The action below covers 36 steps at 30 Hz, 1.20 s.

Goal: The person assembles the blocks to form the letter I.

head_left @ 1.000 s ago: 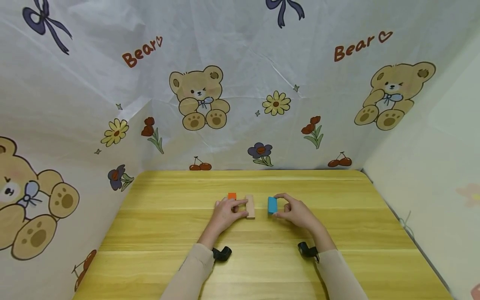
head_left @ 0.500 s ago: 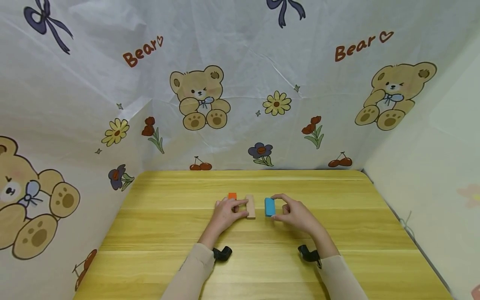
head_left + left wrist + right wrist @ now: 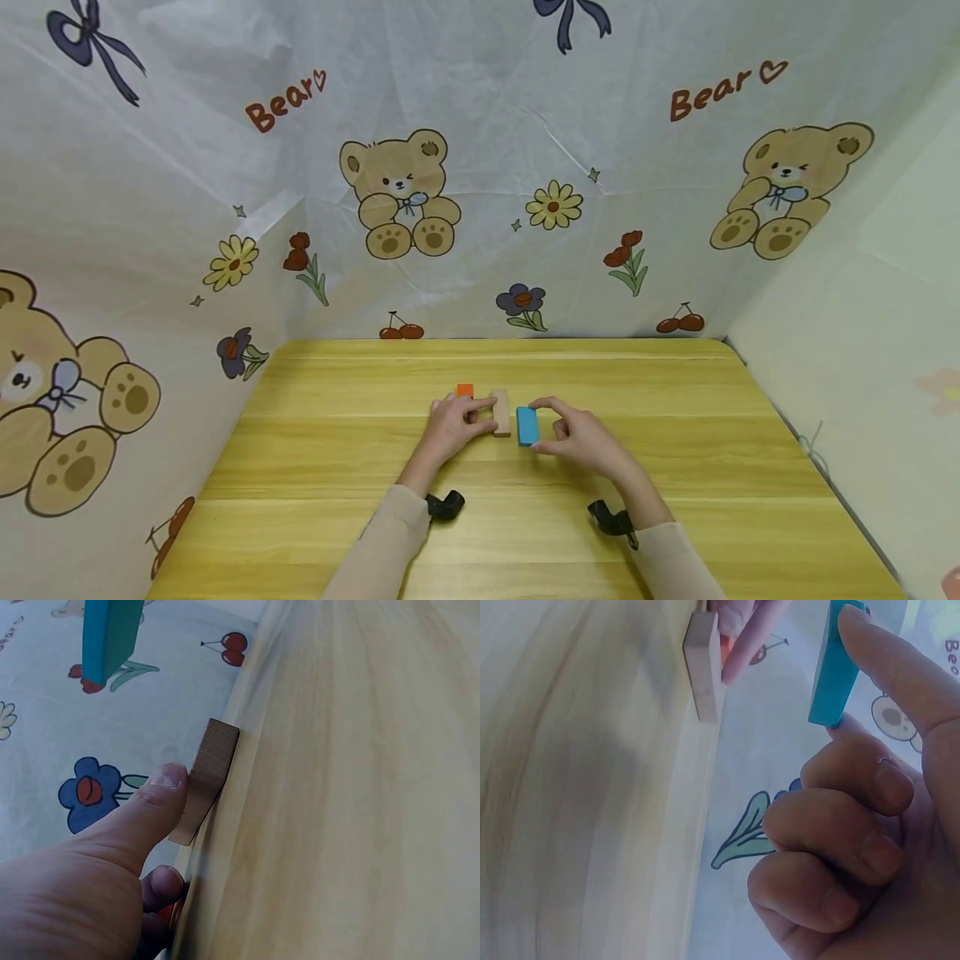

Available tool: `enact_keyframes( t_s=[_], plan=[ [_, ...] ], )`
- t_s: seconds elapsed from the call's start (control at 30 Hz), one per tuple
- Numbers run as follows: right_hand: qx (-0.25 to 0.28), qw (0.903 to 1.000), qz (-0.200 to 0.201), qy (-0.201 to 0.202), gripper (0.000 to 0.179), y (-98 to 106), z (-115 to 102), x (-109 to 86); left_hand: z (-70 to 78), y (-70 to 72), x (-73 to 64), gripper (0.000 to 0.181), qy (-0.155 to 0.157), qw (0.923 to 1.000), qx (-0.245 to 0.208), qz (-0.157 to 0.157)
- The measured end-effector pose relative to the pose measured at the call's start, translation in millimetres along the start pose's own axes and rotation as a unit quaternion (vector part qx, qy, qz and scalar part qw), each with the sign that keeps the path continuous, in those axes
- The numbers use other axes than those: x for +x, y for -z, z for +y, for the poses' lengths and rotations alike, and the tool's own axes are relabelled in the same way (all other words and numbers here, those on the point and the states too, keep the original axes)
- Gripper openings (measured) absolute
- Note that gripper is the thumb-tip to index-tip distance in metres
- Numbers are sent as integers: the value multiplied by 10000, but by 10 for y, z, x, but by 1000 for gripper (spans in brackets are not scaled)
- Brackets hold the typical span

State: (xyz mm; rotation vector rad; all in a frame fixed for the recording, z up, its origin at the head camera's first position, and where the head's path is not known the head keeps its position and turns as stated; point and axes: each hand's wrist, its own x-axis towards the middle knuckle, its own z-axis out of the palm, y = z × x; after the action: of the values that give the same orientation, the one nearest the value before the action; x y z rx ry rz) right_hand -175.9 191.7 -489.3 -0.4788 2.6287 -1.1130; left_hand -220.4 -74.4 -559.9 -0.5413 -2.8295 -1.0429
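My left hand (image 3: 451,427) rests on the table and holds a plain wooden block (image 3: 501,413) with thumb and index finger. The left wrist view has the thumb against this wooden block (image 3: 212,761), which lies on the tabletop. Just to its right, my right hand (image 3: 587,438) pinches a blue block (image 3: 527,427) by its two ends. This blue block (image 3: 835,671) is raised off the table in the right wrist view, with the other fingers curled below. An orange block (image 3: 465,391) sits behind the left hand, partly hidden by it.
The wood-grain table (image 3: 480,533) reaches back to a white cloth (image 3: 480,167) printed with bears and flowers. A pale wall (image 3: 862,333) stands along the right side. Each wrist carries a black camera (image 3: 447,507).
My right hand has moved left and a little toward the front with the blue block, bringing it close to the wooden block. The left hand, wooden block and orange block have stayed in place.
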Motion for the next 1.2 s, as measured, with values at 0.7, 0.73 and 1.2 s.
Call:
enact_keyframes(
  t_s=[0.7,0.73,1.2],
  plan=[
    [-401,9991,-150,-6,59,-217,-97,3,-14,-6,-2,46,12,10000,91,-38],
    [-423,9990,-162,-14,59,-227,-96,6,-13,-4,-1,46,12,10000,91,-35],
    [-535,9983,-203,51,60,-373,-54,32,-19,-5,3,47,-40,10000,56,-2]
  ],
)
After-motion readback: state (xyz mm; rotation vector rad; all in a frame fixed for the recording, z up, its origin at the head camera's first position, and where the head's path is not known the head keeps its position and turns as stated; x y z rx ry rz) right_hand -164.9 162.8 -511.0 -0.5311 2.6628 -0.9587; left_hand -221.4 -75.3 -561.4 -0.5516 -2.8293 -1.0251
